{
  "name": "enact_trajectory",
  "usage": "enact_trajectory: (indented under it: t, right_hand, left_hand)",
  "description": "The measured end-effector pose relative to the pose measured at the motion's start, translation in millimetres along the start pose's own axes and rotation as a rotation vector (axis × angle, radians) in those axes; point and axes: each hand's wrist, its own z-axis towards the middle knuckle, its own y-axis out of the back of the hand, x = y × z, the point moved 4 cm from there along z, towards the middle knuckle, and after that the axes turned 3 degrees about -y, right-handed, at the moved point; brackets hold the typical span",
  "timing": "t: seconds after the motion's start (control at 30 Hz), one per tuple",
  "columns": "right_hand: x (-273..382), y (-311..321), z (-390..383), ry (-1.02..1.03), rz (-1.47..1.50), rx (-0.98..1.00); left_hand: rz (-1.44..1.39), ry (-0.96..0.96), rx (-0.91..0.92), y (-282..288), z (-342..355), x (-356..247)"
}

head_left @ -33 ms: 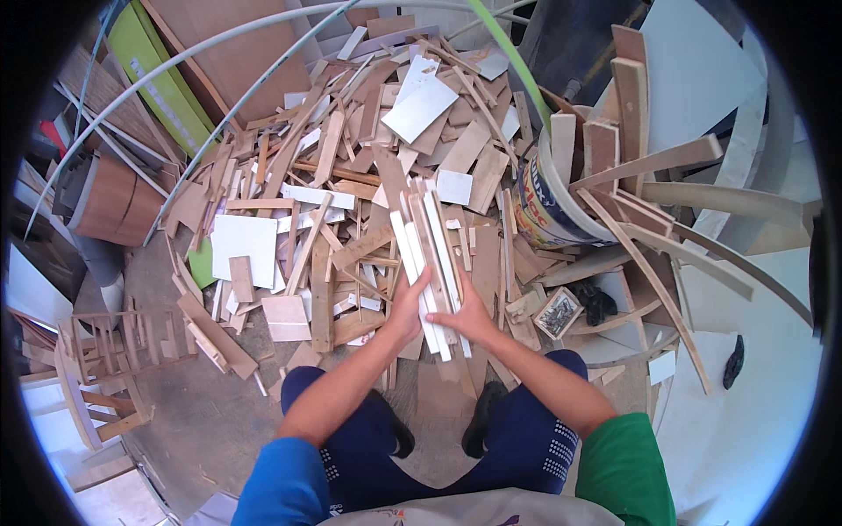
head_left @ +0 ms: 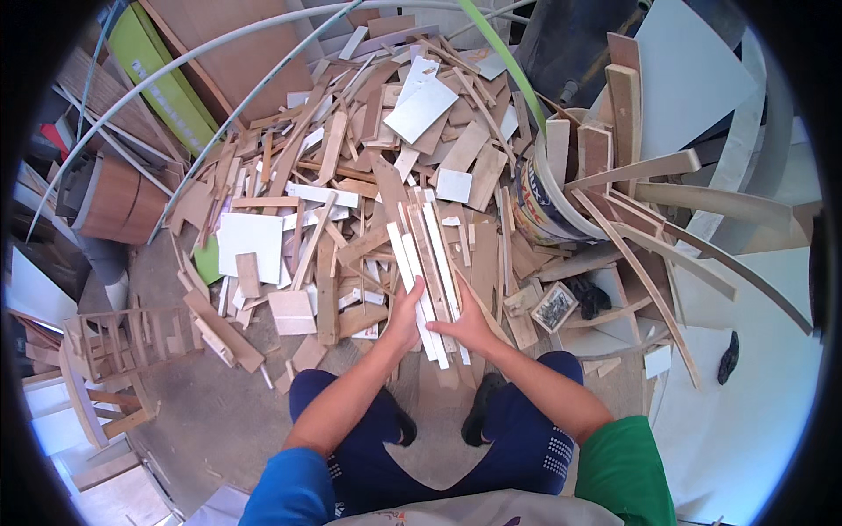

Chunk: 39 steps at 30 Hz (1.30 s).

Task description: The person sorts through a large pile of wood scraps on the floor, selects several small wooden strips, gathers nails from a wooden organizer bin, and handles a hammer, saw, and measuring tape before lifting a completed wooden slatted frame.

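Observation:
I stand over a big pile of scrap wood (head_left: 351, 175), looking down at my legs and black shoes (head_left: 478, 419). Both my hands hold one bundle of long narrow strips (head_left: 428, 250), some white and some tan, by its near end. My left hand (head_left: 405, 317) grips the left side of the bundle. My right hand (head_left: 467, 329) lies against its right side and underside. The far end of the bundle points away from me over the pile.
A paint bucket (head_left: 537, 219) stuffed with upright boards stands right of the pile. A small box of dark metal bits (head_left: 554, 307) lies near my right knee. A white square panel (head_left: 250, 241), a round wooden tub (head_left: 118, 203) and a small wooden frame (head_left: 114, 346) are at the left.

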Motion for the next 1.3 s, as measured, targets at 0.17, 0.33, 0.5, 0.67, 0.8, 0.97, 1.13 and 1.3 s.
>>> enact_trajectory:
  t: [0.17, 0.33, 0.5, 0.67, 0.8, 0.97, 1.13, 1.3]
  right_hand:
    - [91.1, -13.5, -74.8, -0.056, 0.209, -0.033]
    - [209.7, -3.9, -150.9, -0.138, 0.264, -0.004]
    - [336.7, 17.1, -231.9, -0.050, 0.299, -0.096]
    - [374.8, 34.4, -311.9, -0.029, 0.258, -0.320]
    - [414.5, 4.4, -369.5, 0.044, 0.482, -0.510]
    - [436.2, -42.2, -444.8, 0.153, 0.653, -0.810]
    - [424.6, -68.6, -524.7, 0.180, 0.692, -1.129]
    - [395.1, -67.3, -604.6, 0.241, 0.687, -1.350]
  left_hand:
    - [0.015, 0.124, -0.052, -50.8, -85.9, -42.7]
    - [-0.013, 0.222, 0.018, -157.1, -175.6, -113.6]
    - [0.052, 0.312, 0.109, -258.7, -247.6, -155.1]
    - [0.168, 0.407, 0.230, -334.7, -296.7, -163.1]
    - [0.363, 0.431, 0.340, -377.8, -346.4, -188.6]
    - [0.633, 0.434, 0.453, -397.9, -410.5, -175.3]
    - [0.733, 0.589, 0.627, -421.7, -475.5, -130.0]
    - [0.828, 0.725, 0.772, -444.7, -530.1, -68.0]
